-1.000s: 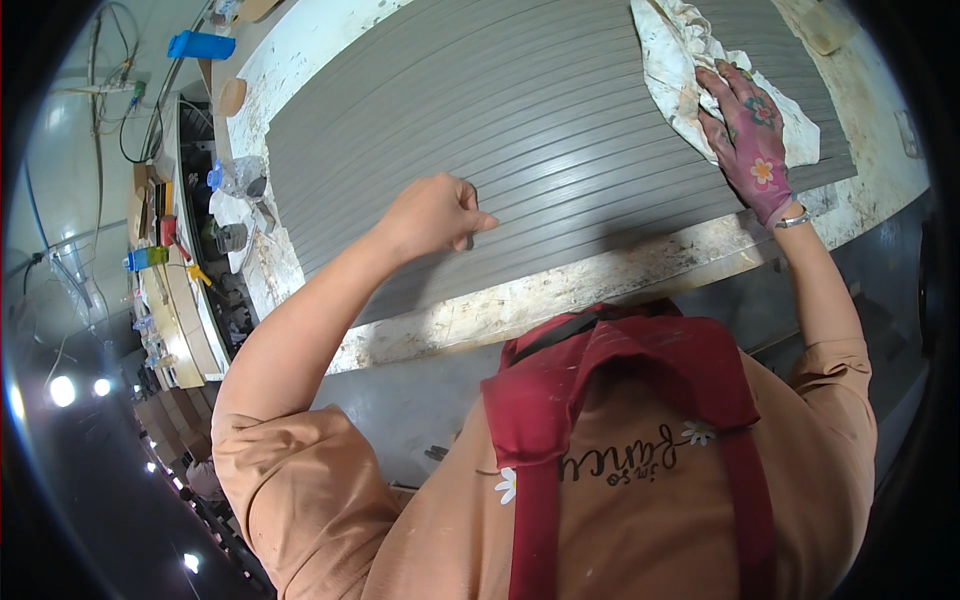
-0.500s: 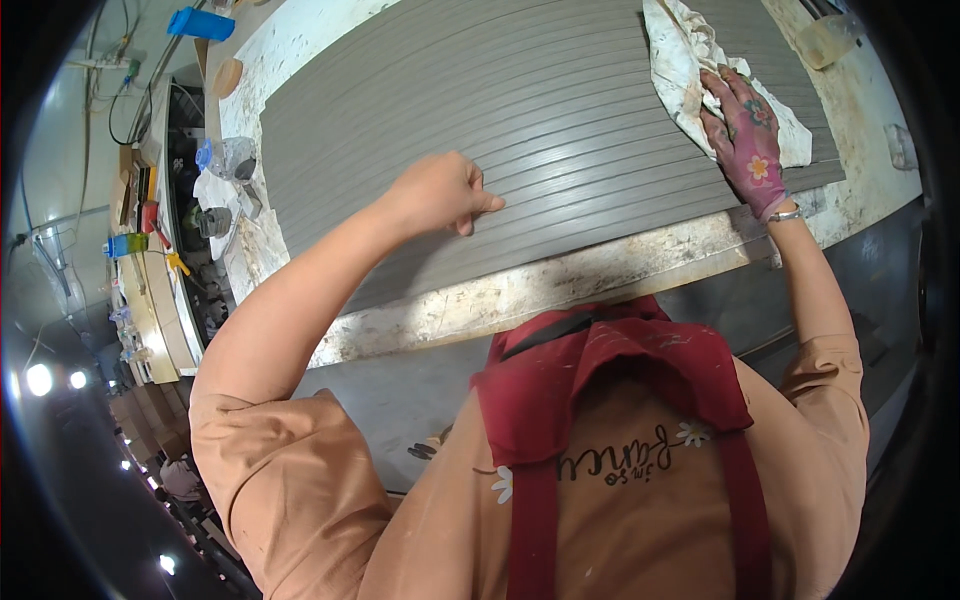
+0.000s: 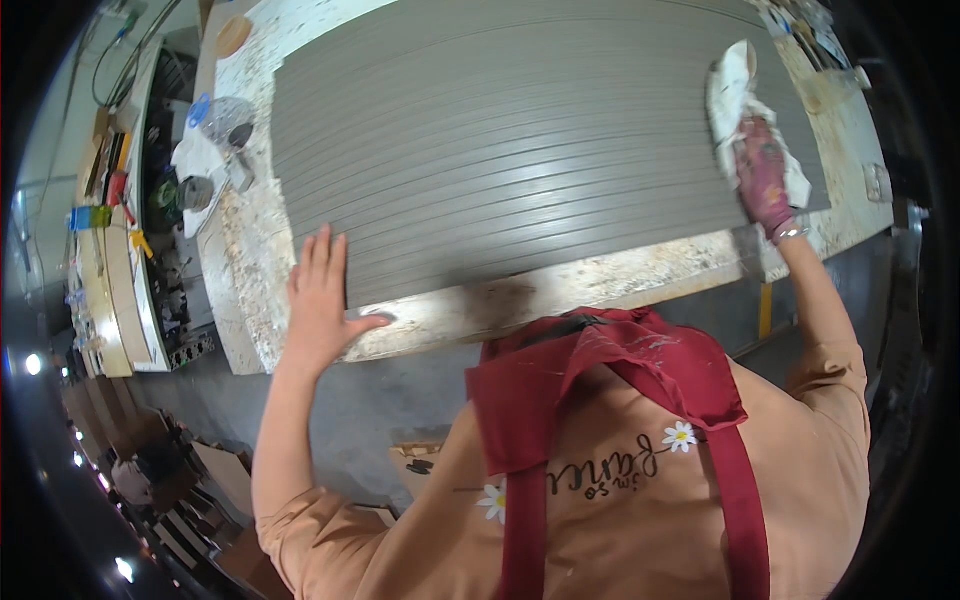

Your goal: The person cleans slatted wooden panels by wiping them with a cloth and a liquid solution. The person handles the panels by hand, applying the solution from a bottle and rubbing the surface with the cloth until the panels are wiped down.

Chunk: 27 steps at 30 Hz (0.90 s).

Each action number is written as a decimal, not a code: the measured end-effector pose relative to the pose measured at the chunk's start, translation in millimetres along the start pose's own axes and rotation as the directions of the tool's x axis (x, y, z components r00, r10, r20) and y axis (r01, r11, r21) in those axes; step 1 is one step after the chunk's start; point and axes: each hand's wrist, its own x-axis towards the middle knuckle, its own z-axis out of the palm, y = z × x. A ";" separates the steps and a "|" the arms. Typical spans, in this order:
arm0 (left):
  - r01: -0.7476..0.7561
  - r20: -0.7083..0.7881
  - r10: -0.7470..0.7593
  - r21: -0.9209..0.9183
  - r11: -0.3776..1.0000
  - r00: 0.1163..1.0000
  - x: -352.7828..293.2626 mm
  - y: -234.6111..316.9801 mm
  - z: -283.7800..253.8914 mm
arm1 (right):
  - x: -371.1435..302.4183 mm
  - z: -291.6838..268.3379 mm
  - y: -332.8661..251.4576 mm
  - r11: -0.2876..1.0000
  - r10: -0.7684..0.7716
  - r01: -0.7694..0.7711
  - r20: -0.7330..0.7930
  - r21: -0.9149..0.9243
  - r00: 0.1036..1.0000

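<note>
A large grey-brown panel with many thin dark parallel lines lies flat on the worktable. At its near left corner rests my bare left hand, open, with fingers stretched across the edge and thumb apart. My right hand, in a pink flower-patterned glove, presses a crumpled white cloth onto the right end of the panel. Its fingers are slightly blurred and bent over the cloth, which shows beyond and beside them.
The stained whitish worktable borders the panel. To the left stand a clear plastic bottle with a blue cap, a small dark jar and a round wooden piece. A clear container and a small glass block sit at the right.
My left hand has moved left and nearer, from closed over the panel to spread on its corner. My right hand and the cloth have shifted toward the panel's right end.
</note>
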 end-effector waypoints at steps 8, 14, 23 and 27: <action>0.070 -0.224 -0.078 -0.044 0.997 0.972 -14.2 -23.6 36.1 | -13.2 -53.8 -291.4 0.470 -0.828 0.806 -0.137 0.359 0.544; 0.380 -0.053 -0.580 -0.705 0.598 0.813 -45.4 -36.1 63.6 | 46.2 -12.6 -95.8 0.954 -0.239 0.237 -0.012 0.184 0.971; 0.111 -0.309 -0.325 -0.549 0.828 0.894 -52.1 -48.2 104.6 | 101.1 -8.2 -305.8 0.782 -0.618 0.620 -0.050 0.061 0.785; 0.127 -0.146 -0.263 -0.597 0.792 0.954 -47.0 -53.7 92.6 | 45.6 -23.6 -469.4 0.274 -0.808 0.770 -0.297 0.576 0.509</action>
